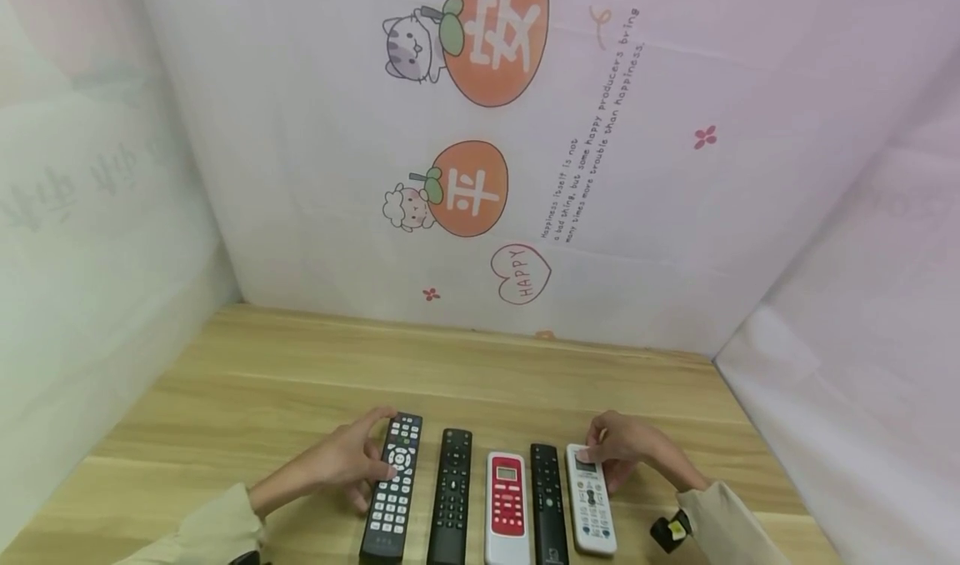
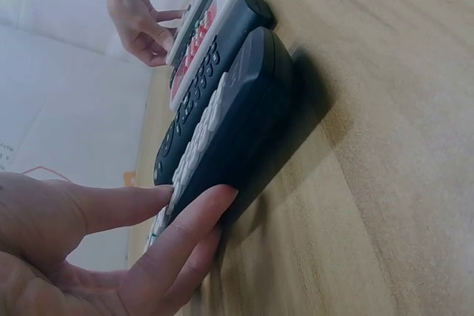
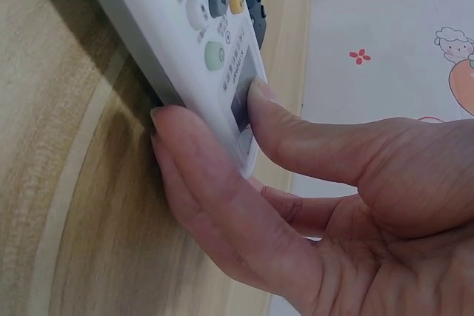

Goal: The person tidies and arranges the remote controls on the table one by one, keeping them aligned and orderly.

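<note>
Several remote controls lie side by side in a row on the table. At the row's left end, my left hand [image 1: 347, 463] pinches a black remote with white buttons [image 1: 393, 498], thumb on its face and fingers along its side, as the left wrist view shows. My right hand [image 3: 296, 205] grips the top end of a white remote [image 1: 592, 507] at the right end, thumb over its small screen. Between them lie a black remote [image 1: 451, 498], a white remote with a red face [image 1: 507, 502] and a slimmer black remote [image 1: 550, 507], untouched by either hand.
The wooden table [image 1: 450, 373] meets a white printed cloth wall [image 1: 337, 173] at the back. White cloth also hangs at the left [image 1: 82, 257] and right [image 1: 870, 298]. A small black object with a yellow mark [image 1: 670, 532] is by the right sleeve.
</note>
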Motion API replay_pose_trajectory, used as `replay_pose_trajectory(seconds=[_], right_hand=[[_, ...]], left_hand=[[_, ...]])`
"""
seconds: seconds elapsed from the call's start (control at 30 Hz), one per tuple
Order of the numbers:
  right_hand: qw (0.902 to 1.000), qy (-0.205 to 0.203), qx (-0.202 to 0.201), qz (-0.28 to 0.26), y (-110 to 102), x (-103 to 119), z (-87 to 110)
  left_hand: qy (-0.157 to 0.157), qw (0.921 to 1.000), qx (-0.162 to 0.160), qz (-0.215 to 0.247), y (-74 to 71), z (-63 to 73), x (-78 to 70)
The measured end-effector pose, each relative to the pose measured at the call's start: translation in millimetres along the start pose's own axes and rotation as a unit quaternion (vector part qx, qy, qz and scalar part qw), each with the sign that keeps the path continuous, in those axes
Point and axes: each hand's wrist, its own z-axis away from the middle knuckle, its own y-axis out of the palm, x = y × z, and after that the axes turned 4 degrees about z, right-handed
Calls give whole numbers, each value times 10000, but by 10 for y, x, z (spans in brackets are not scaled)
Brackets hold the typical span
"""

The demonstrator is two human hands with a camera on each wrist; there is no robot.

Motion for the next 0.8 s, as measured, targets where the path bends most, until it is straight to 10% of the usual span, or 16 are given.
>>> replay_pose_trajectory(seconds=[0.8], right_hand=[[10000,36,-52,-20,-1,14,34]], left_hand=[[393,9985,-148,-340,-34,12,2]])
